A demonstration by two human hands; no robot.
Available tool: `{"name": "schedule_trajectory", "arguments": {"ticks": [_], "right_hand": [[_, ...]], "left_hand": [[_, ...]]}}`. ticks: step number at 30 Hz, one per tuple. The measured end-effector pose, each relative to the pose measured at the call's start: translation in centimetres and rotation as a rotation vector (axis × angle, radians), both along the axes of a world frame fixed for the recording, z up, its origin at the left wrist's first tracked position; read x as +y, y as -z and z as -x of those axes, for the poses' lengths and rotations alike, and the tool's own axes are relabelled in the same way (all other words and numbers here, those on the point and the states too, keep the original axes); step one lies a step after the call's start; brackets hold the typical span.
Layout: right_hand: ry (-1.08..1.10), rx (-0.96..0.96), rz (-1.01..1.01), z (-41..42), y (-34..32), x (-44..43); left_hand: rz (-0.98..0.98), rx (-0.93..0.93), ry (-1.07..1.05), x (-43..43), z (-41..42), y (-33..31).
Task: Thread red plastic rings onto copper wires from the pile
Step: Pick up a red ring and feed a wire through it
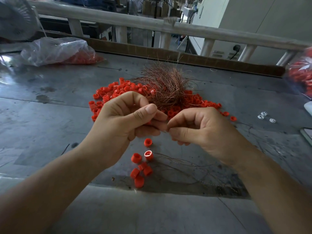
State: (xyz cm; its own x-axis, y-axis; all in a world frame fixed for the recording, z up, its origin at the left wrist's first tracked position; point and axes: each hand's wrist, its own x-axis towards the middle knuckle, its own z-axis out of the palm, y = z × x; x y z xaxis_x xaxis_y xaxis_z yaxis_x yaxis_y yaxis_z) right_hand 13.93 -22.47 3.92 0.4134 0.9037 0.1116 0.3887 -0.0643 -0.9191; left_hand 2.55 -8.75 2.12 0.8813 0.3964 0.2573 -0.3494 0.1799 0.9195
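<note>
Hands (pixel 128 119) (pixel 202 130) pinching wire (pixel 164 131), ring pile (pixel 108 95) beyond

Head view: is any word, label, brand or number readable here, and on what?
None readable.
The plastic bag of red rings and the grey table show no print.
The small marks beside the socket on the pale cabinet are too blurred to read.

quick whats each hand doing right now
Left hand: fingers curled, pinching a red ring, mostly hidden.
Right hand: thumb and forefinger pinching a thin copper wire, barely visible.
</note>
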Motion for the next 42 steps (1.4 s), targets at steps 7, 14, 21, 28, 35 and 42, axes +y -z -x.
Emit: {"name": "schedule_trajectory", "arguments": {"ticks": [7, 14, 21, 28, 35, 42], "right_hand": [[-0.004, 0.034, -0.011, -1.0, -1.1, -0.8], [0.017, -0.357, 0.210, -0.9, 0.4, -0.2], [-0.110, -0.541, 0.375, -0.1, 2.1, 0.7], [-0.050, -0.496, 0.299, -0.4, 1.6, 0.3], [-0.015, -0.504, 0.257, -0.4, 1.5, 0.3], [0.044, -0.497, 0.238, -0.7, 1.4, 0.3]], "left_hand": [[-0.069, 0.084, -0.247, 0.6, 0.1, -0.1], [-0.090, 0.209, -0.531, 2.4, -0.4, 0.5], [-0.641, 0.443, -0.734, 4.2, -1.1, 1.7], [-1.104, 0.652, -0.762, 6.0, -1.7, 2.7], [-1.275, 0.673, -0.717, 5.7, -2.1, 3.0], [-1.241, 0.579, -0.670, 5.6, -2.0, 3.2]]}}
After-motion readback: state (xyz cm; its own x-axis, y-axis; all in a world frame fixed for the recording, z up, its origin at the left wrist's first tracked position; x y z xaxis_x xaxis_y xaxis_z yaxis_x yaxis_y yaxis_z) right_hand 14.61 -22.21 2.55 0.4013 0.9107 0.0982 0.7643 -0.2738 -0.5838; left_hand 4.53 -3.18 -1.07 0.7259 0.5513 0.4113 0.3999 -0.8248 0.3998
